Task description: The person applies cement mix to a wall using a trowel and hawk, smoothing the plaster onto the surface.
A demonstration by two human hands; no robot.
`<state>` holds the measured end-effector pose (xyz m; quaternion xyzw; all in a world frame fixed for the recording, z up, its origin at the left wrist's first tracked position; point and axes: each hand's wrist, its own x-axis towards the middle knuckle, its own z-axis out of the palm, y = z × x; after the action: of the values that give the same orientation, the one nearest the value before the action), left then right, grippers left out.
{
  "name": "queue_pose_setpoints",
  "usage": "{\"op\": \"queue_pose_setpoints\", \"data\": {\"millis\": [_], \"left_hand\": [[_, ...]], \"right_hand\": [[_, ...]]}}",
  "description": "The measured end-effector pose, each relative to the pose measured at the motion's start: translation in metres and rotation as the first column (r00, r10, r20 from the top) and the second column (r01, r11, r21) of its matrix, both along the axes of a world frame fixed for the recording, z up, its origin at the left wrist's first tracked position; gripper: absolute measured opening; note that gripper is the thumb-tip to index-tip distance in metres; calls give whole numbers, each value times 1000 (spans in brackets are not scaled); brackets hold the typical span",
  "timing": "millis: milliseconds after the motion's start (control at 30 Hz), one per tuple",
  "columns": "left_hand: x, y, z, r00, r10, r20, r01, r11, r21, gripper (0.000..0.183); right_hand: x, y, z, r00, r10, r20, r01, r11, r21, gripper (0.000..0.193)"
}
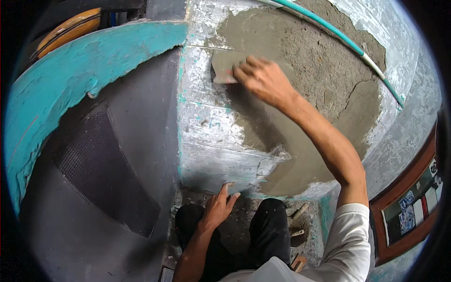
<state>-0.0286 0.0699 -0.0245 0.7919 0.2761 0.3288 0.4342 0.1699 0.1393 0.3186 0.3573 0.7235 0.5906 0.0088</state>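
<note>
Pale, scuffed wall surface [206,127] with flecks of teal carries a broad patch of grey mortar [270,51], smooth toward the left and lower edges and coarse toward the upper right, where a crack runs through it. Teal-and-white tubing [347,40] arcs across the upper right of the patch. Hands are well apart. Right hand [263,80], slightly blurred, is closed on the right end of a flat grey blade [223,63]; the blade lies over the left margin of the mortar, where the patch meets the bare wall. Whether its full edge bears on the surface cannot be determined. Left hand [218,209] is positioned near the base of the wall, thumb and index finger spread, with nothing visible in its grasp; contact with the wall cannot be confirmed. Dark trousers [270,230] flank the left hand. Grey panelling [145,103] with a textured dark section [108,174] occupies the left side, below a curved teal band [127,44]. Brown-framed panel [379,207] occupies the lower right.
</note>
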Motion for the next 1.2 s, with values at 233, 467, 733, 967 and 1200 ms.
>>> {"op": "queue_pose_setpoints", "data": {"millis": [233,467,733,967,1200], "left_hand": [[3,2,-2,1000,-3,25,3,1000,3,50],[6,3,-7,1000,5,22,-4,999,-46,50],[-5,2,1,999,-11,-43,9,999,-42,56],[13,0,-4,995,-56,-82,53,998,-44,58],[21,0,-9,991,-31,-131,28,999,-24,58]], "right_hand": [[-2,-15,47,1000,25,-1,-24,993,115,17],[17,14,64,995,-70,74,55,980,190,17],[21,-70,-45,945,-284,163,314,929,-196,17],[-6,-22,40,886,-24,464,2,999,47,12],[8,-4,36,858,-130,498,206,973,-101,12]]}}
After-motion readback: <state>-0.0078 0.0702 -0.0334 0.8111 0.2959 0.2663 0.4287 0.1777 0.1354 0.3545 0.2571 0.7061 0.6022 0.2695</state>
